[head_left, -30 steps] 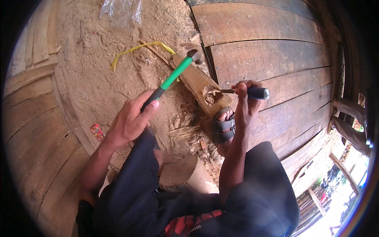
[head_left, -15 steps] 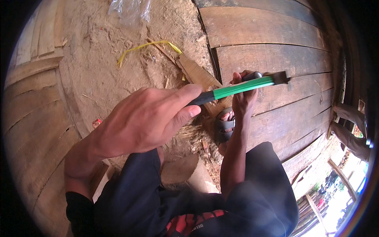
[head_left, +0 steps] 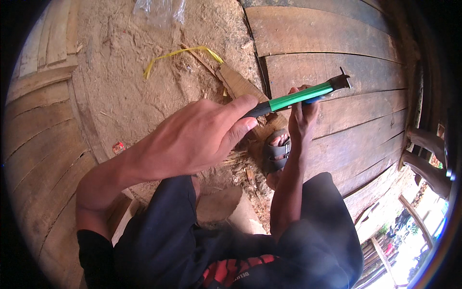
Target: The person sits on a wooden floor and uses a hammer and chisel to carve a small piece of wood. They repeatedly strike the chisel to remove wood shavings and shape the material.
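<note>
My left hand [head_left: 192,132] is closed around the black grip of a hammer [head_left: 299,98] with a green shaft and a dark head. The shaft slants up to the right, passing over my right hand [head_left: 305,118]. That hand is curled round a tool whose blue end [head_left: 314,99] peeks out under the shaft; the rest is hidden, so its kind is unclear. Below the hands, a wooden piece [head_left: 238,84] lies slanted on the ground, its nearer end chipped. My sandalled foot [head_left: 276,151] rests at that end.
Wide planks [head_left: 332,72] form a surface on the right, and more boards [head_left: 45,130] stand on the left. On the sandy ground [head_left: 120,62] lie a yellow strap [head_left: 180,52], clear plastic [head_left: 161,10], wood chips and a small red wrapper [head_left: 118,147].
The hammer head has risen slightly, away from me, and its blur is gone. Both hands have shifted a little to the right. The held tool's end now shows blue below the shaft.
</note>
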`<state>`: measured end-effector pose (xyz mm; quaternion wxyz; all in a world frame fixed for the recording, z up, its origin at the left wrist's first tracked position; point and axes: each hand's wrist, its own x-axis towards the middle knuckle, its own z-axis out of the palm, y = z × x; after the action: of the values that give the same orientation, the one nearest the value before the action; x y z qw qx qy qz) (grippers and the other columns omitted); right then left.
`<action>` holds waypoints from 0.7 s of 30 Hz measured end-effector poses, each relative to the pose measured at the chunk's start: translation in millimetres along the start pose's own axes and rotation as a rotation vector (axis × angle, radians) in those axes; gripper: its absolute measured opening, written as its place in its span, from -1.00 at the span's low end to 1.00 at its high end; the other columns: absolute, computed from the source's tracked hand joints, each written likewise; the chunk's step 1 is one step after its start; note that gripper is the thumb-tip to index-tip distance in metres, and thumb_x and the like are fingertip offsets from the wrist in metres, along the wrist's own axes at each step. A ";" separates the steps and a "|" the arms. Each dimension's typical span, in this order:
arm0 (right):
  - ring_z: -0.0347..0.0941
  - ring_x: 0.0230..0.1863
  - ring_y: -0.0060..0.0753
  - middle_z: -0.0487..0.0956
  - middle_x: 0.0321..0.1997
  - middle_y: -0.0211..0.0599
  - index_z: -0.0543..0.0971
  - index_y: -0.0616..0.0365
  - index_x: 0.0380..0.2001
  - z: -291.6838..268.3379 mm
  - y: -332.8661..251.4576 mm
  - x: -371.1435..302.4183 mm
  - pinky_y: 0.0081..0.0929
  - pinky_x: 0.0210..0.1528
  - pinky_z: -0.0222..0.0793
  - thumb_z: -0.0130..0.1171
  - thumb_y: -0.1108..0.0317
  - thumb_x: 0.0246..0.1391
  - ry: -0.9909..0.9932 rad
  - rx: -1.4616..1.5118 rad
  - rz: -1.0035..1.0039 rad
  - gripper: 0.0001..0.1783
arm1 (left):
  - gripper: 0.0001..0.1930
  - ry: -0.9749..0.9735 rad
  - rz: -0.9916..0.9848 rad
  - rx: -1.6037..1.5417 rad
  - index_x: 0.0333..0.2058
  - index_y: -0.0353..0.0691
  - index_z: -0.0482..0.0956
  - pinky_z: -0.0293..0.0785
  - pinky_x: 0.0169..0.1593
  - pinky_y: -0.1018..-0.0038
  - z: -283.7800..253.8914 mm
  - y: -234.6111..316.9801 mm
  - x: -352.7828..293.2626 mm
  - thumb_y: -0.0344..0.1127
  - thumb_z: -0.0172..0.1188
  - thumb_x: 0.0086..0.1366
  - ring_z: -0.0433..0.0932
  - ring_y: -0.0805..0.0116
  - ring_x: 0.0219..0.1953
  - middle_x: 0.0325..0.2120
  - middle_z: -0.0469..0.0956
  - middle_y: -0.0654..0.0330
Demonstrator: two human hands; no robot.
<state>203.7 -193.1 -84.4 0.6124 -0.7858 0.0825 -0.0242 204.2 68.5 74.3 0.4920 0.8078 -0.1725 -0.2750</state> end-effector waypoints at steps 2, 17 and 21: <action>0.39 -0.33 -0.56 0.50 -0.38 -0.43 0.46 0.18 -0.29 4.1 -5.2 -2.3 -0.56 -0.25 0.32 0.18 0.28 0.27 0.001 0.034 -0.005 -0.80 | -0.59 0.013 0.009 0.019 0.05 -0.45 0.39 0.29 -0.58 0.31 2.6 -0.1 -1.4 -0.16 -0.04 0.49 0.43 0.31 -0.71 -0.69 0.38 0.07; 0.50 -0.32 -0.44 0.45 -0.36 -0.34 0.38 0.19 -0.24 10.0 14.6 -15.2 -0.46 -0.27 0.45 0.18 0.25 0.28 -0.046 -0.002 -0.003 -0.74 | -0.65 -0.038 -0.002 0.040 0.04 -0.40 0.37 0.30 -0.54 0.21 11.0 -7.7 -11.4 -0.21 -0.03 0.48 0.46 0.03 -0.68 -0.64 0.41 -0.04; 0.50 -0.29 -0.45 0.46 -0.33 -0.33 0.40 0.21 -0.16 4.5 19.5 -14.0 -0.43 -0.21 0.45 0.18 0.35 0.25 -0.043 0.184 -0.035 -0.78 | -0.64 0.070 0.041 -0.109 0.05 -0.41 0.37 0.33 -0.51 0.20 12.2 -1.8 -15.2 -0.21 -0.02 0.48 0.49 -0.02 -0.64 -0.65 0.41 -0.06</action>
<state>188.6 -191.1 -103.4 0.6830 -0.7281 0.0530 -0.0256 184.7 69.1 72.5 0.5466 0.7852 -0.1563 -0.2454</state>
